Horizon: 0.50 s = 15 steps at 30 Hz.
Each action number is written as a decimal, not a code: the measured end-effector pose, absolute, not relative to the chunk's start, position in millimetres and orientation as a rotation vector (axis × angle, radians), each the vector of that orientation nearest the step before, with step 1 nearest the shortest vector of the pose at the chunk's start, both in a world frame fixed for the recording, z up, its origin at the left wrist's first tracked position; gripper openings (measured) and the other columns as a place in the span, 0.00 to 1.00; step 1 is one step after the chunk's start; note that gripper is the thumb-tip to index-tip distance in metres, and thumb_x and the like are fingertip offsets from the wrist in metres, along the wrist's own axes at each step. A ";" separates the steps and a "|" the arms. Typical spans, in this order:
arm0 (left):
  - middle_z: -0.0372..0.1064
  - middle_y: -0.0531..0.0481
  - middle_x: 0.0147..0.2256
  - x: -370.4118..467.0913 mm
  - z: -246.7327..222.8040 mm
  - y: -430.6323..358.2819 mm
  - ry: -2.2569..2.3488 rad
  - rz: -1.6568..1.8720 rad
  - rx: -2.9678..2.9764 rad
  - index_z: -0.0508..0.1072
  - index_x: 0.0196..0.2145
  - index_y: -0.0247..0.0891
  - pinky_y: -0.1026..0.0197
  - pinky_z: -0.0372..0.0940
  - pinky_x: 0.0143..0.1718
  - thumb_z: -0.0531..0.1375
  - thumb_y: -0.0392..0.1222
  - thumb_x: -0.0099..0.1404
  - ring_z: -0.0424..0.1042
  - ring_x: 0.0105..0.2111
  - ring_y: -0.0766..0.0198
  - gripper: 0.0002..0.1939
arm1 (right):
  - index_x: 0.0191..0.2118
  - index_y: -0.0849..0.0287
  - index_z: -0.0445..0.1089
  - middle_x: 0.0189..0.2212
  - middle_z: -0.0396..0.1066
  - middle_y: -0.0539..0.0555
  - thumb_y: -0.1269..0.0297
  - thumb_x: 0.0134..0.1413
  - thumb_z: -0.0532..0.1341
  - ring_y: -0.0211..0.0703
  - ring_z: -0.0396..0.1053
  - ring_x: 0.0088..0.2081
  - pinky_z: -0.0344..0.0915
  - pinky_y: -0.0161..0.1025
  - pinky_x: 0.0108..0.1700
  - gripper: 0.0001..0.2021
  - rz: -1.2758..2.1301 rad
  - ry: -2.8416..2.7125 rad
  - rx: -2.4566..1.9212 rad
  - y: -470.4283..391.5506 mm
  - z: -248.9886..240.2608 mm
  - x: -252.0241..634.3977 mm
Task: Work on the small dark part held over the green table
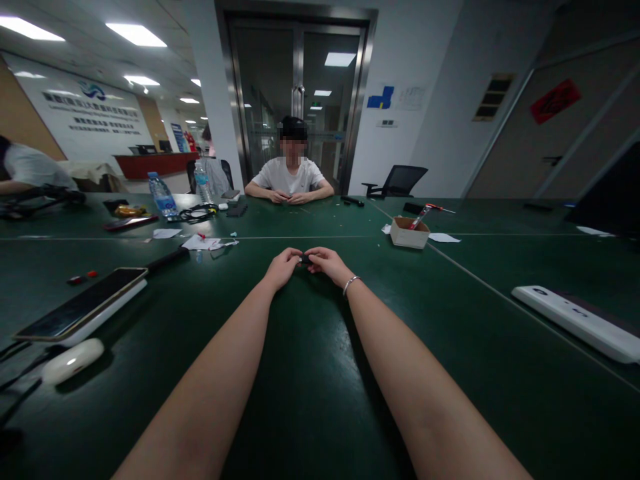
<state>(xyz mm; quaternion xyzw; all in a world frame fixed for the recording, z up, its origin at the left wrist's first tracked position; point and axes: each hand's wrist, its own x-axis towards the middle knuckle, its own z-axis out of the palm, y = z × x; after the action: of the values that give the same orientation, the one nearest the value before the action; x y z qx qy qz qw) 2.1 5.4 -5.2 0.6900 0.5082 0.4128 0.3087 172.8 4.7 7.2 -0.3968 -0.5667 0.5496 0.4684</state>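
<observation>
Both my arms reach out over a dark green table (300, 373). Between my fingertips is a small black object (304, 258), too small and too far covered by fingers to name; a light or metallic bit shows at its left end. My left hand (283, 268) pinches it from the left with thumb and index finger. From the right, my right hand (327, 264) grips it with closed fingers; a silver bracelet (351, 285) circles that wrist. The two hands nearly meet, just above or on the tabletop.
Left lie a phone (83, 303) on a white block, a white rounded case (73, 361), paper scraps (203, 243) and water bottles (163, 196). A small box (409, 233) stands right of my hands, a white device (575, 320) farther right. Another person (290, 175) sits opposite.
</observation>
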 end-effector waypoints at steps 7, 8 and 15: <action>0.69 0.51 0.30 3.5 -3.7 3.8 1.320 1.102 1.845 0.71 0.44 0.39 0.63 0.61 0.34 0.52 0.47 0.63 0.67 0.31 0.66 0.16 | 0.37 0.63 0.70 0.23 0.71 0.50 0.78 0.56 0.58 0.31 0.70 0.22 0.69 0.27 0.24 0.06 1.346 -1.375 -0.992 3.5 8.4 171.7; 0.69 0.51 0.30 3.6 -3.6 3.3 1.314 1.095 1.835 0.71 0.44 0.39 0.63 0.62 0.34 0.50 0.48 0.64 0.67 0.30 0.65 0.17 | 0.37 0.63 0.70 0.24 0.71 0.50 0.78 0.56 0.58 0.31 0.70 0.22 0.69 0.27 0.25 0.06 1.346 -1.375 -0.992 3.6 8.2 171.6; 0.71 0.50 0.35 2.9 -9.0 6.8 1.294 1.117 1.841 0.70 0.45 0.41 0.63 0.63 0.35 0.52 0.47 0.64 0.69 0.33 0.66 0.15 | 0.37 0.63 0.71 0.24 0.72 0.50 0.77 0.55 0.60 0.31 0.70 0.22 0.69 0.28 0.24 0.05 1.351 -1.377 -0.985 5.5 6.2 172.2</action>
<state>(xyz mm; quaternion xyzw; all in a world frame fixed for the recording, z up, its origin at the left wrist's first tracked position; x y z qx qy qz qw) 2.9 6.8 -9.0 0.6969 0.4899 0.4226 0.3093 172.2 5.5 6.2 -0.4018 -0.5616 0.5510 0.4685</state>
